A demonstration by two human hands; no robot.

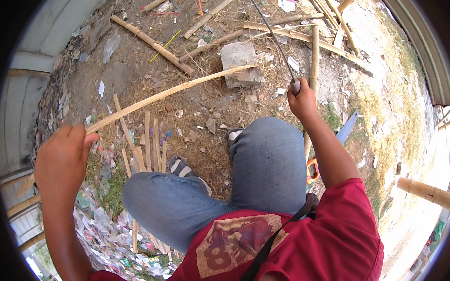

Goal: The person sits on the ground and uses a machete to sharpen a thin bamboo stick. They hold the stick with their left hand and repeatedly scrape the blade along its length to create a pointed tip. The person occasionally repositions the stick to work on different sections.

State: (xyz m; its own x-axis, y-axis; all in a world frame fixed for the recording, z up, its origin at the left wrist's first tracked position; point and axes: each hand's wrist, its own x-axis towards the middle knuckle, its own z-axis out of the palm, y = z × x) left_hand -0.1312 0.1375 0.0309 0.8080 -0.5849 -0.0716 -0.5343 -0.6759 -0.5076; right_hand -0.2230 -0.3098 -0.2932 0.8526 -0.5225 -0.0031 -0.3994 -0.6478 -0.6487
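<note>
**Bamboo strip and long blade, both hands occupied**

Left hand point(61, 159) was closed around the near end of a long, thin bamboo strip point(172, 91). The strip ran up and to the right, its far tip reaching over a grey concrete block point(240, 62) on the ground. Right hand point(302, 99) was clenched on the pale handle of a long dark blade point(271, 30), which pointed away toward the top of the view. Blade and strip were apart. The person sat in blue jeans point(263, 166) and a red shirt point(330, 248), sandalled feet on dry, littered ground. Short cut bamboo slats point(148, 143) lay just beside the left foot; longer bamboo poles point(151, 44) were scattered beyond the block.
</note>
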